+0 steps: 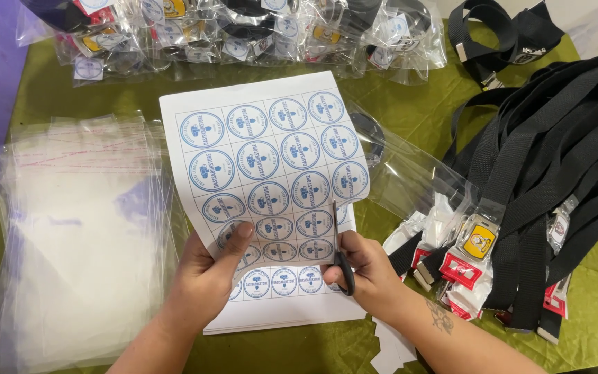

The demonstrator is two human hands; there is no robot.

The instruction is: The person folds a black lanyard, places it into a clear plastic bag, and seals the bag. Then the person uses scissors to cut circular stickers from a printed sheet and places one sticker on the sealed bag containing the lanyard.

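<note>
- The left hand is gripping the sticker sheet at its lower left, thumb lying on top over a round blue label, fingers underneath; it is lifting and bowing the sheet, seemingly to keep it stiff and raised for the blades.
- The right hand is clenching around the scissors, fingers through the dark handles; the blades are pointing up along a grid line at the sheet's right side, biting into the lower part of the paper.
- The sheet is sitting at the middle of the green cloth, over more label sheets lying flat beneath the hands; its top edge is reaching toward the row of packed bags at the far edge.
- A stack of empty clear bags is lying just left of the sheet, close to the left wrist; black belts with buckles are piling up on the right, near the right forearm.
- Open room is lying mainly above and right of the sheet, where a loose clear bag is spreading; white offcuts are resting under the right arm.
</note>
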